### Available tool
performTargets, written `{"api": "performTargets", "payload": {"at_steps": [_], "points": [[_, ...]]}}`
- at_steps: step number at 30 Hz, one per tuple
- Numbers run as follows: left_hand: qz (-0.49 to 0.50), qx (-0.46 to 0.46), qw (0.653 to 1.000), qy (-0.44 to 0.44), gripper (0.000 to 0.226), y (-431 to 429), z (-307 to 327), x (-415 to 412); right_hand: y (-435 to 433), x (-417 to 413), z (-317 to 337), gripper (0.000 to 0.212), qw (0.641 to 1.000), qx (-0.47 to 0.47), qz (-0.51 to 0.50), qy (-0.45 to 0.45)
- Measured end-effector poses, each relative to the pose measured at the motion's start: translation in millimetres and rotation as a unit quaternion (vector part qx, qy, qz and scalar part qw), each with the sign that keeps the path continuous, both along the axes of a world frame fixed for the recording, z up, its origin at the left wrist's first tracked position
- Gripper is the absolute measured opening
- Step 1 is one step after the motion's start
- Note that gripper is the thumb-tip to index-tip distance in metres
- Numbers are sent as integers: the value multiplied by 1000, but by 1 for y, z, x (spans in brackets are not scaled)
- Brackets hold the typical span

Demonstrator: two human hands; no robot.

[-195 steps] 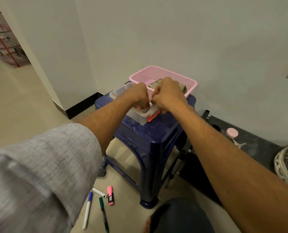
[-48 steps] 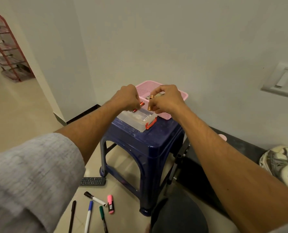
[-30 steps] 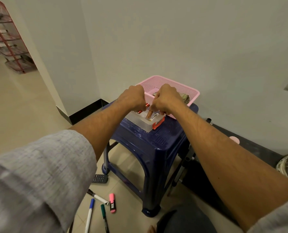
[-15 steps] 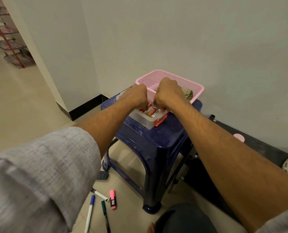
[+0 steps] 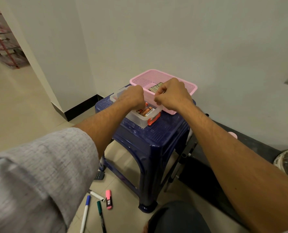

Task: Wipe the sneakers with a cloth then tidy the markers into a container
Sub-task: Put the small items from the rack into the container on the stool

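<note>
Sitting on the stool, the box has markers inside, left grip curled down among them (can't tell if it's holding one), right grip at its 3 o'clock curled empty, loose markers on the floor at 7 o'clock.

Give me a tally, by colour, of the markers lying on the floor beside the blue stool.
Pink highlighter: 1
Blue-capped marker: 1
Green marker: 1
White marker with black ends: 1
Total: 4 in view; the sleeve may hide more.
</note>
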State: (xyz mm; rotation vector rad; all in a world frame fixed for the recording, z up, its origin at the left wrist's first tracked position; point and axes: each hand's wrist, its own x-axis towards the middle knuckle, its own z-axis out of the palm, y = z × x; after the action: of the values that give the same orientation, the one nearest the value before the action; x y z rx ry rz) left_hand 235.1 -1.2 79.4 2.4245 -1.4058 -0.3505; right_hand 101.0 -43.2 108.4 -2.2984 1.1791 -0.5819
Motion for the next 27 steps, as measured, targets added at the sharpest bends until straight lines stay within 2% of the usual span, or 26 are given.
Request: {"api": "performTargets", "payload": {"at_steps": [9,17,27], "points": [[-23,-1,999,29,36,3,3,0,0,-6,1,14,1000,3,19,-22],[-17,-32,999,-3,35,16,18,-15,8,-20,9,22,1000,2,17,-22],[-73,-92,993,-15,18,31,61,-73,22,-95,35,8,1000,7,-7,-3]]}}
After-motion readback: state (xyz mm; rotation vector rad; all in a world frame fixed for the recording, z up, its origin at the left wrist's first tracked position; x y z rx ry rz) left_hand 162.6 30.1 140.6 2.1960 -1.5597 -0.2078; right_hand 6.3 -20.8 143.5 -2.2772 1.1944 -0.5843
